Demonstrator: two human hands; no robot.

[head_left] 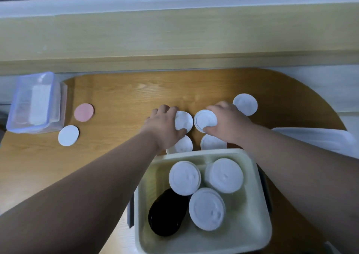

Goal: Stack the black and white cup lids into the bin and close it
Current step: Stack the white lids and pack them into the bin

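A cream bin (pixel 250 222) stands open at the near edge of the wooden table. Inside it are three stacks of white lids (pixel 184 178) and one stack of black lids (pixel 165 213). Beyond the bin my left hand (pixel 165 125) grips a white lid (pixel 184 121) by its rim. My right hand (pixel 227 123) grips another white lid (pixel 205 120) beside it. Two more white lids (pixel 211 143) lie just under my hands, one partly hidden by my left wrist. A further white lid (pixel 245 104) sits behind my right hand.
A clear plastic box (pixel 37 104) stands at the far left. Next to it lie a pink disc (pixel 84 112) and a white disc (pixel 68 135). A white flat piece (pixel 314 139), maybe the bin's cover, rests at the right edge. A wooden ledge runs behind the table.
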